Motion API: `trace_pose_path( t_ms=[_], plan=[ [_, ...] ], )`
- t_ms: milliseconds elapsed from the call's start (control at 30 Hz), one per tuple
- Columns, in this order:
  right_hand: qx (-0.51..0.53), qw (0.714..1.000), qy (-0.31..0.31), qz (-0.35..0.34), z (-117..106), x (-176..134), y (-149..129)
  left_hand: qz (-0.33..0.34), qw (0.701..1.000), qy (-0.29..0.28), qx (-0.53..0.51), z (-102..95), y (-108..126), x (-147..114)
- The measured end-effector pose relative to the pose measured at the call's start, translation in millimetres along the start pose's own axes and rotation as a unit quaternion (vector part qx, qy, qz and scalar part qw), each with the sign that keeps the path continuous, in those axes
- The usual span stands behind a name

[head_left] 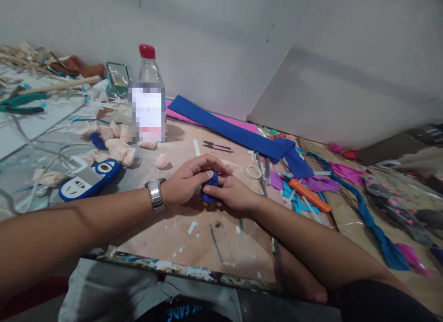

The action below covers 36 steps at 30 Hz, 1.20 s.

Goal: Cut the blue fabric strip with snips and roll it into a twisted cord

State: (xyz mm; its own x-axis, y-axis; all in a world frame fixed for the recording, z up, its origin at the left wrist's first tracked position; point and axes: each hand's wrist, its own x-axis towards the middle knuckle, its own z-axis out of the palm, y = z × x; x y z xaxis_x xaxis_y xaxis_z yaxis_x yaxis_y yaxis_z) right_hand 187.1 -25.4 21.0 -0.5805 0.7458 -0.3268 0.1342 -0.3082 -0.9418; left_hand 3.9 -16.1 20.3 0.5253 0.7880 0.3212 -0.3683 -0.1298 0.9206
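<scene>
Both hands meet over the table (152, 239), pinching a small, dark blue crumpled bundle of paper or cloth (209, 182). My left hand (185, 178), with a metal watch on its wrist, presses the bundle from the left with its thumb, its fingers curling over the far side. From the right, my right hand (238, 191) lays its thumb across the bundle's front; its other fingers are partly hidden behind. A peach crumpled piece (163, 161) lies just left of the hands. Beyond them are thread snips (218, 147) and a long folded blue strip (228, 128).
At left are a blue-and-white power strip (92, 180) with cords, several peach crumpled pieces (119, 149), green-handled pliers (24, 103) and a red-capped bottle (148, 68). At right lie a tape ring (254, 171), an orange utility knife (309, 195) and coloured scraps. A wall stands behind.
</scene>
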Motion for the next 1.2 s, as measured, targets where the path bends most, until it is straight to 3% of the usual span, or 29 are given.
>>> trace_pose_path(
  t_ms=[267, 700, 900, 1067, 1200],
  plan=[
    [-0.016, 1.000, 0.010, -0.009, 3, 0, -2, 0.015, 0.998, 0.031, 0.054, 1.6, -2, -1],
    [-0.024, 0.999, -0.017, 0.046, 0, 3, -11, 0.034, 0.991, 0.068, 0.112, -7.3, -9, 0],
    [0.010, 0.996, 0.089, 0.002, 8, -7, -15, 0.056, 0.994, 0.007, 0.097, -6.0, -13, -2],
    [0.006, 0.997, 0.069, -0.017, 11, -5, -10, 0.048, 0.996, 0.007, 0.081, -3.7, -14, -2],
    [0.012, 0.995, 0.097, -0.020, 9, -2, -7, 0.021, 0.998, 0.024, 0.060, -4.2, -11, -1]
  ],
)
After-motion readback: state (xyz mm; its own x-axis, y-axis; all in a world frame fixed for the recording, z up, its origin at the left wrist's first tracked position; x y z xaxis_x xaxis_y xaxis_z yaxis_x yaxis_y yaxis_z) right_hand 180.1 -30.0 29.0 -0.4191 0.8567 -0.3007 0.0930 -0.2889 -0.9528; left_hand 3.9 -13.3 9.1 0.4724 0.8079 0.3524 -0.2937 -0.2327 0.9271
